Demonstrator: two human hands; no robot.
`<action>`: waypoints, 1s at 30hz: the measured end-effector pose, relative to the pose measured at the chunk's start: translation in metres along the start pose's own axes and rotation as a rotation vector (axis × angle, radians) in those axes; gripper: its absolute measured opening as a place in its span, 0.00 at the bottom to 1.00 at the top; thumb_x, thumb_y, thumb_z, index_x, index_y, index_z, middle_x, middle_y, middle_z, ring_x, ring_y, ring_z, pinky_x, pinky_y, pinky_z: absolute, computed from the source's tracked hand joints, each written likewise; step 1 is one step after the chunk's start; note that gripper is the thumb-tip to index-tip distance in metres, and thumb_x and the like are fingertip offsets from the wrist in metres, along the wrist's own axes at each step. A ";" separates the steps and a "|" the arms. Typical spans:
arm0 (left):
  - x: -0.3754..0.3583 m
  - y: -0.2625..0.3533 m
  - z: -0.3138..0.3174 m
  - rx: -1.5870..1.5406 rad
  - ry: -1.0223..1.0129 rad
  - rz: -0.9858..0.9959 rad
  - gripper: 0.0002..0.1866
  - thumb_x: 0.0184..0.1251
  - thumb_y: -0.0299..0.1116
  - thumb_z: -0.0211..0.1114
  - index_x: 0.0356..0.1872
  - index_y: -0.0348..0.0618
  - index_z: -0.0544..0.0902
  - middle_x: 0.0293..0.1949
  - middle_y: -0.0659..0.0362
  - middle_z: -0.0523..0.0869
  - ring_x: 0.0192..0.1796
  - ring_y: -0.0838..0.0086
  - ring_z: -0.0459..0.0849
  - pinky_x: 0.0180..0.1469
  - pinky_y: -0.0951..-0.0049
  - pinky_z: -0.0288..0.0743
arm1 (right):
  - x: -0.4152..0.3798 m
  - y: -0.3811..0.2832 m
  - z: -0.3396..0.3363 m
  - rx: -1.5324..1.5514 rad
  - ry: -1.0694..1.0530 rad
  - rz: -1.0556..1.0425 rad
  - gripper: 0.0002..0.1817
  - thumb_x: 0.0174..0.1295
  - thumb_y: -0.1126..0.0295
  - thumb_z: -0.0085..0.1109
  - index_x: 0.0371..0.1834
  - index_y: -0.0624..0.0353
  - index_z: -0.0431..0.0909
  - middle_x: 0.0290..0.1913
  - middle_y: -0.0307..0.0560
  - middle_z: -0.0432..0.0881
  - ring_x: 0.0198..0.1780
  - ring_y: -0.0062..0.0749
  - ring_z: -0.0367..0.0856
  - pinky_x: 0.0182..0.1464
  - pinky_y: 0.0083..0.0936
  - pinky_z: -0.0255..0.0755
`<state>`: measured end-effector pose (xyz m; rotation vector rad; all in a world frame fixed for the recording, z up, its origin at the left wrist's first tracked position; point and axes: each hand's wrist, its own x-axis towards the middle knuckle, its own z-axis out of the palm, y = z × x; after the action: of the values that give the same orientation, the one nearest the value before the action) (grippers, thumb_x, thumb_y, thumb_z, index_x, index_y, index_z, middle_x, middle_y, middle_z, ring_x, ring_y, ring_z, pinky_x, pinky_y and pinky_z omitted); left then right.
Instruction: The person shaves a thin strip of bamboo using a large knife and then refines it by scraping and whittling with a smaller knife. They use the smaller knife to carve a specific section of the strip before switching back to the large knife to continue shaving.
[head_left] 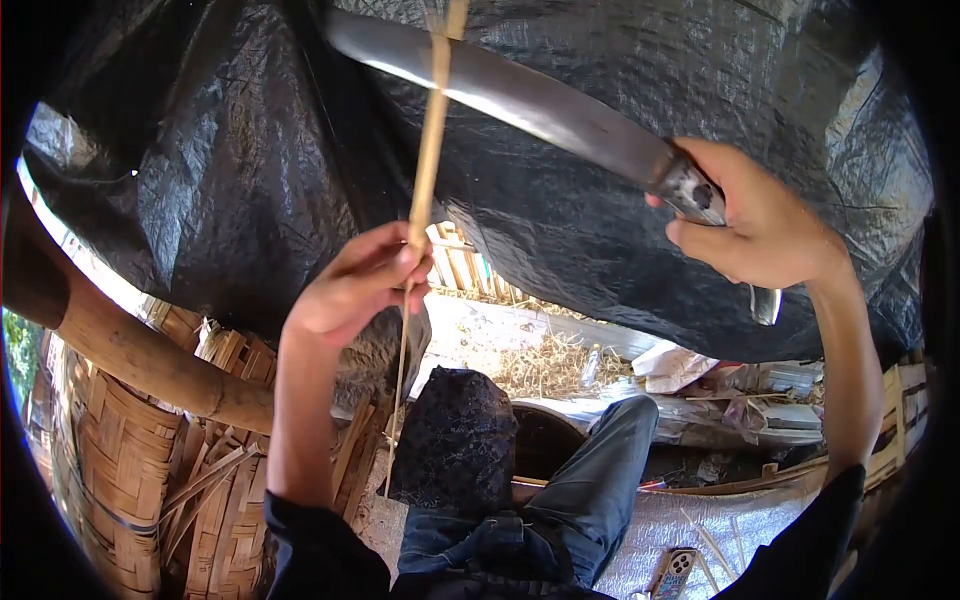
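Observation:
A long, broad-bladed knife [540, 105] is held up at the right by its dark handle, with my right hand [760, 215] wrapped round it. Its blade points to the upper left and passes at the upper part of a thin bamboo strip [430, 150]. My left hand [355, 280] pinches that strip between thumb and fingers. The strip stands nearly upright, and its thin lower end hangs down beside my leg. Whether blade and strip touch is not clear. A dark patterned cloth [455, 440] lies over one of my legs.
Black plastic sheeting [620, 250] hangs across the front. Woven bamboo baskets [125, 450] stand at the left under a thick bamboo pole [150, 365]. A phone [675, 573] and thin strips lie on a silvery mat [640, 540] at the lower right. Shavings and litter cover the ground ahead.

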<state>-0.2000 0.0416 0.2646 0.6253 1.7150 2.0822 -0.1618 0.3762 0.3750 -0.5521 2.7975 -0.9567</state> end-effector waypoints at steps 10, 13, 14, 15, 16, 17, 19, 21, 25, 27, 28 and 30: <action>0.036 0.064 -0.016 0.151 0.005 0.045 0.13 0.71 0.35 0.58 0.49 0.37 0.76 0.38 0.61 0.78 0.38 0.74 0.81 0.45 0.73 0.78 | 0.043 -0.023 -0.054 -0.163 0.124 -0.177 0.27 0.56 0.75 0.56 0.60 0.67 0.63 0.39 0.42 0.78 0.15 0.12 0.68 0.14 0.12 0.65; 0.065 0.073 -0.002 0.288 -0.069 0.035 0.15 0.69 0.34 0.60 0.51 0.37 0.75 0.43 0.58 0.80 0.44 0.69 0.83 0.49 0.69 0.79 | 0.036 -0.022 -0.076 -0.196 0.195 -0.194 0.31 0.55 0.78 0.54 0.64 0.68 0.58 0.49 0.44 0.76 0.13 0.13 0.66 0.13 0.13 0.64; 0.074 0.074 0.006 0.340 -0.095 0.003 0.15 0.68 0.33 0.60 0.51 0.37 0.74 0.44 0.57 0.80 0.46 0.67 0.84 0.50 0.68 0.80 | 0.032 -0.022 -0.079 -0.204 0.203 -0.194 0.31 0.55 0.78 0.54 0.64 0.68 0.58 0.49 0.44 0.76 0.13 0.13 0.66 0.13 0.13 0.64; 0.085 0.071 0.006 0.341 -0.114 -0.036 0.16 0.67 0.32 0.62 0.52 0.35 0.75 0.46 0.55 0.81 0.50 0.64 0.84 0.53 0.67 0.79 | 0.027 -0.022 -0.079 -0.268 0.260 -0.187 0.28 0.54 0.76 0.54 0.61 0.67 0.63 0.43 0.43 0.77 0.14 0.16 0.68 0.15 0.15 0.66; 0.092 0.061 0.008 0.335 -0.124 -0.034 0.16 0.67 0.32 0.62 0.52 0.35 0.75 0.46 0.55 0.81 0.50 0.64 0.84 0.53 0.67 0.79 | 0.022 -0.021 -0.080 -0.332 0.314 -0.175 0.26 0.53 0.75 0.54 0.58 0.66 0.67 0.37 0.43 0.78 0.16 0.19 0.71 0.17 0.17 0.67; 0.102 0.050 0.012 0.313 -0.109 -0.031 0.16 0.67 0.33 0.62 0.52 0.36 0.75 0.46 0.55 0.82 0.49 0.65 0.84 0.53 0.68 0.79 | 0.023 -0.001 -0.082 -0.340 0.318 -0.161 0.26 0.53 0.75 0.54 0.58 0.66 0.67 0.37 0.43 0.78 0.16 0.19 0.71 0.17 0.17 0.67; 0.122 0.023 0.014 0.253 -0.099 -0.013 0.17 0.67 0.35 0.62 0.53 0.38 0.75 0.46 0.56 0.82 0.50 0.67 0.84 0.53 0.71 0.78 | 0.034 0.044 -0.087 -0.631 0.363 -0.369 0.31 0.51 0.75 0.54 0.63 0.63 0.65 0.47 0.45 0.77 0.25 0.25 0.77 0.27 0.22 0.74; 0.133 -0.021 0.009 0.186 -0.120 0.018 0.18 0.68 0.36 0.62 0.54 0.39 0.75 0.48 0.57 0.82 0.51 0.70 0.83 0.53 0.72 0.77 | 0.015 0.017 -0.055 -0.368 0.212 -0.022 0.20 0.49 0.75 0.54 0.48 0.62 0.71 0.35 0.45 0.78 0.32 0.31 0.77 0.36 0.31 0.74; 0.110 -0.088 0.015 0.230 -0.021 0.009 0.19 0.68 0.36 0.63 0.57 0.42 0.74 0.51 0.58 0.82 0.54 0.73 0.81 0.52 0.74 0.76 | 0.005 0.070 -0.001 -0.329 0.185 -0.179 0.12 0.50 0.75 0.56 0.38 0.62 0.71 0.23 0.51 0.75 0.25 0.42 0.77 0.29 0.37 0.67; 0.086 -0.112 0.003 0.328 0.175 0.057 0.18 0.67 0.27 0.59 0.58 0.45 0.75 0.52 0.59 0.81 0.54 0.74 0.81 0.50 0.74 0.75 | -0.003 0.072 0.024 -0.381 0.077 0.040 0.17 0.52 0.73 0.55 0.45 0.63 0.69 0.31 0.57 0.77 0.37 0.47 0.77 0.39 0.42 0.69; 0.072 -0.125 -0.013 0.190 0.302 0.124 0.20 0.61 0.17 0.54 0.54 0.44 0.78 0.49 0.59 0.82 0.50 0.74 0.82 0.46 0.75 0.76 | -0.005 0.080 0.037 -0.388 0.044 0.030 0.19 0.53 0.72 0.54 0.49 0.64 0.68 0.35 0.60 0.78 0.42 0.48 0.76 0.44 0.44 0.69; 0.058 -0.124 -0.031 0.417 0.685 0.453 0.11 0.61 0.18 0.52 0.41 0.39 0.80 0.36 0.60 0.84 0.35 0.78 0.82 0.35 0.81 0.74 | -0.006 0.100 0.062 -0.398 -0.029 0.007 0.21 0.54 0.71 0.54 0.51 0.66 0.67 0.36 0.60 0.78 0.43 0.50 0.75 0.46 0.44 0.70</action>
<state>-0.2654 0.0711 0.1437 0.4667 2.6425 2.4436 -0.1715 0.4166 0.2652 -0.5928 2.9717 -0.3808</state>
